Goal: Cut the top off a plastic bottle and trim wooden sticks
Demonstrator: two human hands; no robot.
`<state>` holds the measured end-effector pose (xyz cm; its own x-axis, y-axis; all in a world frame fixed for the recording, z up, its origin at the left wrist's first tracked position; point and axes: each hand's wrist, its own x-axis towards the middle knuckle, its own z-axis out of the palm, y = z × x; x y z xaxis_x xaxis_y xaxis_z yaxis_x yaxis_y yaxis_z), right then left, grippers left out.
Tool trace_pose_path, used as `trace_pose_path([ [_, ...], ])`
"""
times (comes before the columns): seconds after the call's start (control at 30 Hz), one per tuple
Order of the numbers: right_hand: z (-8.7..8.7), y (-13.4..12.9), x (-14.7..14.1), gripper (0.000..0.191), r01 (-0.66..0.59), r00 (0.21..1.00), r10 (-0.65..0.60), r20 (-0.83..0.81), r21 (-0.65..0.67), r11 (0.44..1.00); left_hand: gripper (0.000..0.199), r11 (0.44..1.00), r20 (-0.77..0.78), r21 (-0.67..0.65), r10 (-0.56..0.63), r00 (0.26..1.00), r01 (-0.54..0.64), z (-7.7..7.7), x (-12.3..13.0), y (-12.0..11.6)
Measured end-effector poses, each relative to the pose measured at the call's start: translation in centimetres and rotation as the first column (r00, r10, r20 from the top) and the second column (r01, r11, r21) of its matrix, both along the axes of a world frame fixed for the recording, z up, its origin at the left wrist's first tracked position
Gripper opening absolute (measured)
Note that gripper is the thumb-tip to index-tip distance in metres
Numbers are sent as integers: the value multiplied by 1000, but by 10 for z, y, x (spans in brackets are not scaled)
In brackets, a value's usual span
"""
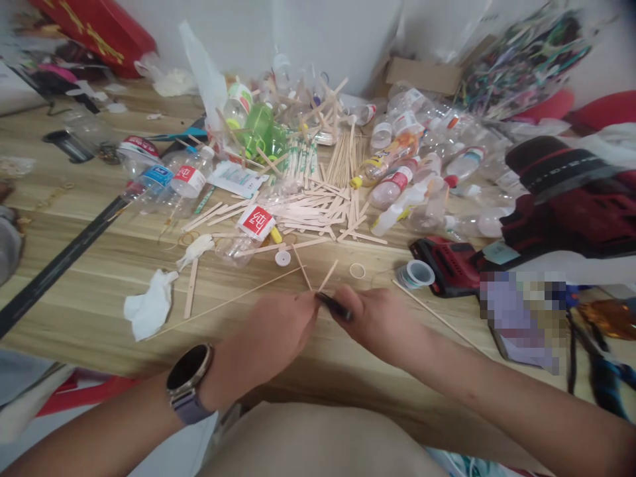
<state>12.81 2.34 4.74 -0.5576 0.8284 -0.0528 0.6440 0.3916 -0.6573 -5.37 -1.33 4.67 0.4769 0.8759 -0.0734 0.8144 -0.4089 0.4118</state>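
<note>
My left hand [275,328], with a watch on the wrist, is closed near the table's front edge. A thin wooden stick [302,267] rises from its fingertips. Beside it, nearly touching, my right hand [380,324] is closed around a small black tool [338,309], whose kind I cannot make out. Its tip meets the left fingers. Between the hands another short wooden stick [328,274] points up to the right; which hand grips it is unclear. Just beyond the fingers lie a white bottle cap [283,258] and a pale ring [357,270].
A pile of flat craft sticks [318,212] spreads across the middle. Plastic bottles [392,182] crowd the back. A red and black power tool [447,262] stands at right, beside a small grey cup [416,273]. White tissue [149,305] and a long thin stick [228,301] lie at left.
</note>
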Motion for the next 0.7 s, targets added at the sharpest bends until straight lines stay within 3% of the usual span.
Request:
trace_pose_path([
  [0.13, 3, -1, -1, 29, -32, 999, 30, -18, -128, 991, 28, 999, -77, 24, 38, 996, -36, 1, 0, -2],
  [0.27, 1, 0, 2, 21, -38, 999, 37, 31, 45, 998, 26, 998, 99, -62, 6, 995, 1, 6, -2, 0],
  [0.33, 3, 0, 2, 19, -37, 999, 36, 28, 60, 997, 26, 998, 117, -65, 22, 993, -15, 6, -1, 0],
  [0.4, 5, -2, 1, 22, -2, 1000, -1, -26, -95, 995, 27, 999, 23, -18, 36, 999, -36, 5, 0, 0],
  [0.47, 7, -4, -1, 31, 8, 994, -47, -99, -366, 931, 28, 999, -91, 25, 27, 995, -25, 4, 2, -2],
  [0.5, 8, -5, -1, 33, 6, 992, -59, -115, -419, 908, 28, 999, -117, 32, 18, 993, -15, 3, 2, -2],
  [0.53, 7, -6, -1, 32, 6, 992, -54, -113, -391, 921, 28, 999, -116, 31, 16, 993, -13, 3, 2, -3],
  [0.6, 6, -5, 2, 22, 6, 997, -17, -72, -146, 989, 27, 1000, -25, 11, 14, 1000, -13, 5, 2, -3],
  [0.63, 5, -4, 3, 17, -2, 999, 1, -49, -29, 1000, 25, 1000, 38, -6, 10, 999, -10, 7, 2, -3],
  [0.7, 5, -1, 5, 15, -20, 999, 21, -37, 48, 999, 25, 1000, 85, -25, 20, 996, -18, 9, 2, -2],
])
